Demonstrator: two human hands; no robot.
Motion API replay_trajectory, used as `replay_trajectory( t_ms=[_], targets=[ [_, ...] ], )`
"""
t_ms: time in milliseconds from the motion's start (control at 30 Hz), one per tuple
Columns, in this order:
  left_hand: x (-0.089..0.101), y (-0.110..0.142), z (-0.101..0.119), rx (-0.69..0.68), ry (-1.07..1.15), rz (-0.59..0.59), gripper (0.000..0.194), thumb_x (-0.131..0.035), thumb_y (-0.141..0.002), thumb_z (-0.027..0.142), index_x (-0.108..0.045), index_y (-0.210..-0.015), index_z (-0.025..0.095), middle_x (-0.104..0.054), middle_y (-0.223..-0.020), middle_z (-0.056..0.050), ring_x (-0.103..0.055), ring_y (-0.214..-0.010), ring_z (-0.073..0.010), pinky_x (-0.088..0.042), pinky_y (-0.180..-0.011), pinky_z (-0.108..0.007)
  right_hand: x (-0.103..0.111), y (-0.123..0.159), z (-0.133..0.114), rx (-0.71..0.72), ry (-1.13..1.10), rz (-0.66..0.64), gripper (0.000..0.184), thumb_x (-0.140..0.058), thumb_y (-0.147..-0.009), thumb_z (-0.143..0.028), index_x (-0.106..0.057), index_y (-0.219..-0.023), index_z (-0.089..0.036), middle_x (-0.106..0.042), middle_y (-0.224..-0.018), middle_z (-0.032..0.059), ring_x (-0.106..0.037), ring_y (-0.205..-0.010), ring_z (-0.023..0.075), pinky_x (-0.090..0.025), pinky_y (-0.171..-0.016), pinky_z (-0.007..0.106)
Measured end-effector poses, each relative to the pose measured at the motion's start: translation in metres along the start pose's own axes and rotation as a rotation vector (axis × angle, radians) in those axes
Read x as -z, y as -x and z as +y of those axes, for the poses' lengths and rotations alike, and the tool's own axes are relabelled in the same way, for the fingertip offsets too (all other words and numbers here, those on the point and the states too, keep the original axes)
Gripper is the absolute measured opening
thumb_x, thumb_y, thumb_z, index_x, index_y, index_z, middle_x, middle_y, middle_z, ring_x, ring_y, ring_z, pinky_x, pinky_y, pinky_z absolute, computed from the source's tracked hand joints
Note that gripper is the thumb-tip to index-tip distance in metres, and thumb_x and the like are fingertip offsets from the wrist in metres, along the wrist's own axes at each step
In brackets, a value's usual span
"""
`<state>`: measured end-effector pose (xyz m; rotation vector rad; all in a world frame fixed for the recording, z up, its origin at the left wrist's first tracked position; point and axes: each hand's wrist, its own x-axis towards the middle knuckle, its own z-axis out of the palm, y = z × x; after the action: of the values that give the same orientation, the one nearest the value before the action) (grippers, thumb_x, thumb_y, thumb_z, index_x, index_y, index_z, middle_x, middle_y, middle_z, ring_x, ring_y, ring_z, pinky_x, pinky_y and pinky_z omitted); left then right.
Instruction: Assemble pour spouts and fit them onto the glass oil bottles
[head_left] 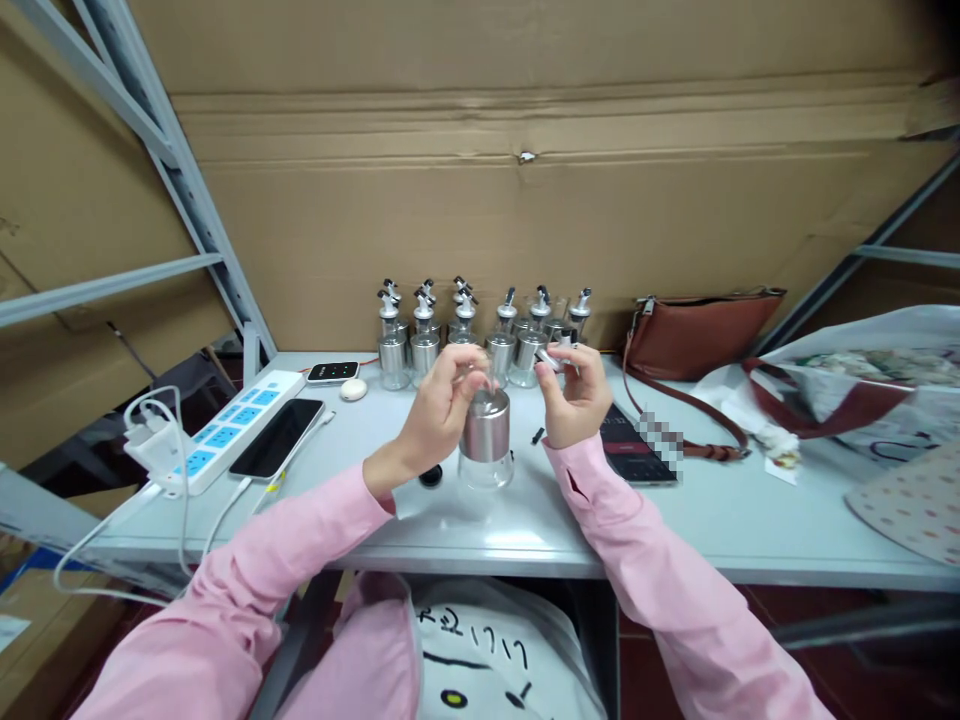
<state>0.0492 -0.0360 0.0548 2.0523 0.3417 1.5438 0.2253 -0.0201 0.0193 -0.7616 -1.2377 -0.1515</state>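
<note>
A glass bottle with a steel collar [485, 440] stands on the grey table [720, 520] in front of me. My left hand [437, 410] is closed round its top, fingers curled at the neck. My right hand [574, 395] is just to the right of the bottle, pinching a small metal spout piece [547, 358] between thumb and fingers. A small black cap [430, 477] lies on the table by my left wrist. A tiny dark part [537, 435] lies beside my right hand.
Several finished spout bottles [465, 340] stand in rows at the back against cardboard. A power strip [225, 430], black phone [276, 438], second phone [630, 450], brown handbag [697, 330] and plastic bags [862, 390] sit around.
</note>
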Motion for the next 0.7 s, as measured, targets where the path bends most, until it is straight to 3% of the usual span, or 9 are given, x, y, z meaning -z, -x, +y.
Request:
replay_trajectory(
  t_ms=[167, 400, 533, 700],
  targets=[
    [-0.005, 0.018, -0.010, -0.073, -0.154, -0.060, 0.016, -0.037, -0.095, 0.030, -0.046, -0.102, 0.020, -0.049, -0.106, -0.007, -0.056, -0.097, -0.0154, -0.050, -0.081, -0.031, -0.001, 0.002, -0.002, -0.002, -0.093, -0.018, 0.015, -0.063, -0.078, -0.026, -0.061, -0.092, -0.022, -0.056, -0.094, 0.0054, -0.061, -0.089, 0.0197, -0.050, -0.077, 0.035],
    [-0.007, 0.026, -0.025, -0.223, -0.252, -0.083, 0.016, -0.041, -0.094, 0.026, -0.041, -0.110, 0.023, -0.051, -0.103, -0.006, -0.053, -0.101, -0.0162, -0.049, -0.086, -0.034, -0.001, 0.006, 0.001, -0.008, -0.094, -0.050, 0.015, -0.064, -0.078, -0.029, -0.065, -0.092, -0.023, -0.063, -0.094, 0.0052, -0.063, -0.091, 0.0211, -0.050, -0.083, 0.040],
    [-0.005, 0.029, -0.034, -0.164, -0.184, -0.097, 0.028, -0.046, -0.092, 0.026, -0.033, -0.118, 0.025, -0.050, -0.108, -0.007, -0.056, -0.095, -0.0137, -0.051, -0.082, -0.032, -0.001, 0.008, -0.011, -0.036, -0.091, -0.108, 0.017, -0.069, -0.074, -0.026, -0.070, -0.091, -0.024, -0.067, -0.096, 0.0050, -0.065, -0.095, 0.0236, -0.051, -0.085, 0.042],
    [-0.004, 0.029, -0.038, -0.059, -0.112, -0.082, 0.051, -0.057, -0.087, 0.030, -0.024, -0.126, 0.027, -0.053, -0.107, -0.005, -0.061, -0.091, -0.0134, -0.051, -0.085, -0.034, -0.004, 0.003, -0.043, -0.094, -0.224, -0.178, 0.023, -0.057, -0.084, -0.026, -0.069, -0.104, -0.027, -0.067, -0.108, 0.0061, -0.064, -0.101, 0.0227, -0.052, -0.087, 0.040]
  ],
)
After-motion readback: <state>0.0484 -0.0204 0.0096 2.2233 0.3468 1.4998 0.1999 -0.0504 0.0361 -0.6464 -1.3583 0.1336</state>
